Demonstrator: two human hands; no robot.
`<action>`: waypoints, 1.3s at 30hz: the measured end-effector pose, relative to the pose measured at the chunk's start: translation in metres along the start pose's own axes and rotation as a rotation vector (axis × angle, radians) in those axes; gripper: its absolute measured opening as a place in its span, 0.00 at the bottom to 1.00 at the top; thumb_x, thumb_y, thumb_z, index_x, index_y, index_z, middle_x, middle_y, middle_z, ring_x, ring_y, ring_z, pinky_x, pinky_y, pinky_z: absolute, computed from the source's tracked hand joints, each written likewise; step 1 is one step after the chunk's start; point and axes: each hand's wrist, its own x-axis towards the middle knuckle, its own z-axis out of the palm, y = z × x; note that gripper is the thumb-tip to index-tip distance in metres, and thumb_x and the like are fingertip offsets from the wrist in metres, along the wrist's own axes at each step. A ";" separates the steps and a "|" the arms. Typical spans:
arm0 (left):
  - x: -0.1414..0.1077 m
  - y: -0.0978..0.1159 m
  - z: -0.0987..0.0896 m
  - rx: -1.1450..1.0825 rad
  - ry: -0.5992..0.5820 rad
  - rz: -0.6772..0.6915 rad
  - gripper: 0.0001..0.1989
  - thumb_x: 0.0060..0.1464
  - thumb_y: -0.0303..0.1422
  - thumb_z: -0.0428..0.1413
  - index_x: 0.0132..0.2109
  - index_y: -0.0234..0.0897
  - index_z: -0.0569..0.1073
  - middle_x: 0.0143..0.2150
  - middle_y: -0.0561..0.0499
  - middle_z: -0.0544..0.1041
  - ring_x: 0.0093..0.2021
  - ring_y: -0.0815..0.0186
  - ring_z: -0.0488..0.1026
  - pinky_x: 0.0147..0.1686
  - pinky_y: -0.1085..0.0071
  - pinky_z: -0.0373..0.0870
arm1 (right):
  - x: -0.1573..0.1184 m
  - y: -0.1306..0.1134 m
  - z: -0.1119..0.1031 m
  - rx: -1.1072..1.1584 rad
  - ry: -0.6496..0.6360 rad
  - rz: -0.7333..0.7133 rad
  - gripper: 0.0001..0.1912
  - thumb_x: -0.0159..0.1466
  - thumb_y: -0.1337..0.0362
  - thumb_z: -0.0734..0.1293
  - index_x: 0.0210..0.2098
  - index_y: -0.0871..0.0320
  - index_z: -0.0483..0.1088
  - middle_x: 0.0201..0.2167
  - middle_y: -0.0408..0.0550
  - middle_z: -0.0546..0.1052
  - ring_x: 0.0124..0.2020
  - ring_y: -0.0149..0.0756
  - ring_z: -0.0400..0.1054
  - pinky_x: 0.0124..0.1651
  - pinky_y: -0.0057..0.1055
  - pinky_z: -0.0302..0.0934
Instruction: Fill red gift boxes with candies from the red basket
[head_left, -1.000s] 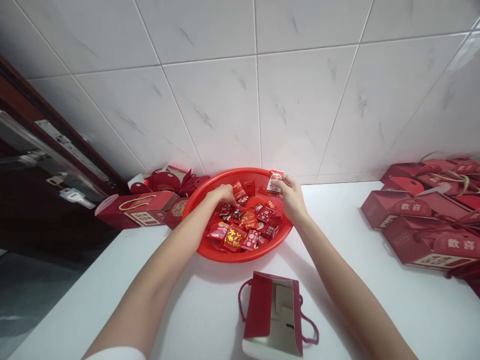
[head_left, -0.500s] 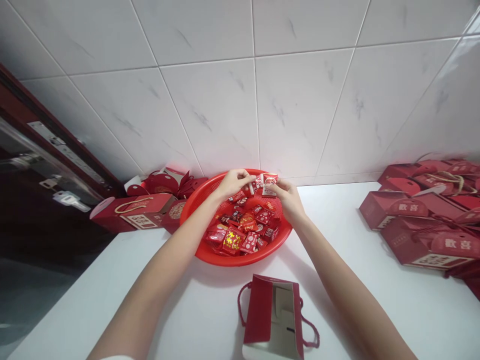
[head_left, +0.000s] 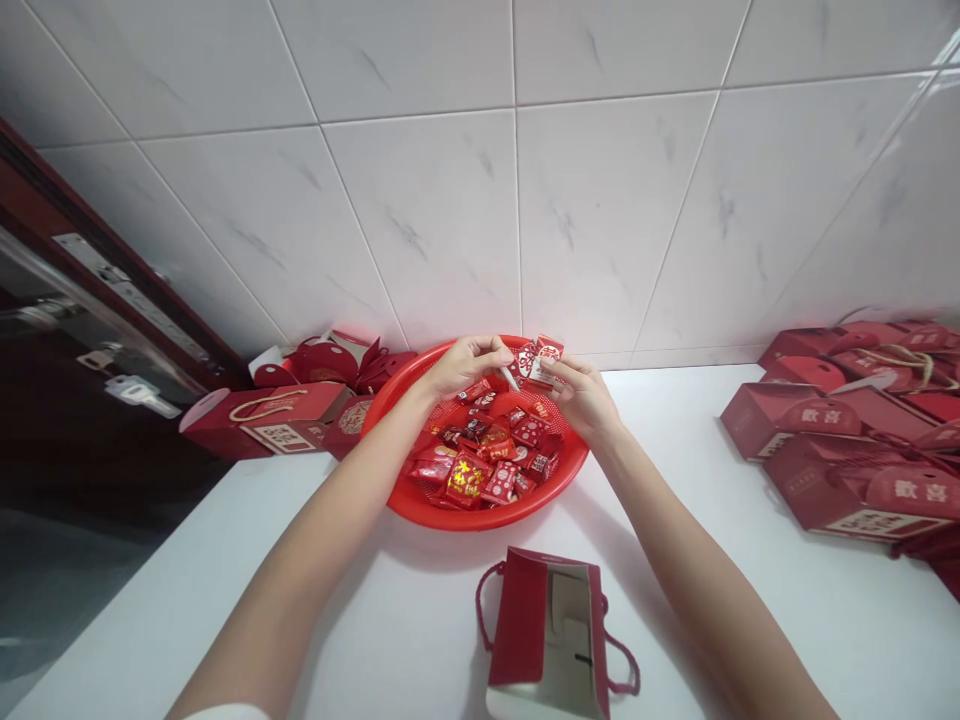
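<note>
Above the far rim of a red plastic basket (head_left: 491, 519), both my hands are closed in pinches. My left hand (head_left: 466, 367) grips a wrapped candy (head_left: 524, 357), red with a white pattern; its white edge shows at the fingertips. My right hand (head_left: 589, 398) pinches a red-and-white candy packet (head_left: 550, 350) right beside it. The two wrappers overlap, so where one ends is hard to tell. Below, in the basket, lie several red wrapped candies, among them a gold-lettered packet (head_left: 466, 480).
In front of the basket an open red gift box (head_left: 523, 615) with rope handles lies on the white table (head_left: 420, 630). Red gift boxes (head_left: 862, 485) are stacked at the right, and more boxes (head_left: 289, 420) stand at the left. A tiled wall (head_left: 442, 220) rises behind; a door with keys (head_left: 141, 392) is at the left.
My right hand has shifted slightly right, and the packet in it has tilted and risen a little. My left hand stays nearly in place. Basket and open box look unchanged.
</note>
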 end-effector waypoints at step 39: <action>0.006 -0.011 0.012 0.182 0.090 0.021 0.28 0.41 0.46 0.71 0.45 0.31 0.80 0.45 0.43 0.83 0.48 0.54 0.77 0.50 0.60 0.71 | -0.004 -0.001 0.003 -0.096 0.008 -0.082 0.12 0.48 0.61 0.78 0.33 0.54 0.80 0.35 0.42 0.83 0.38 0.36 0.75 0.46 0.33 0.69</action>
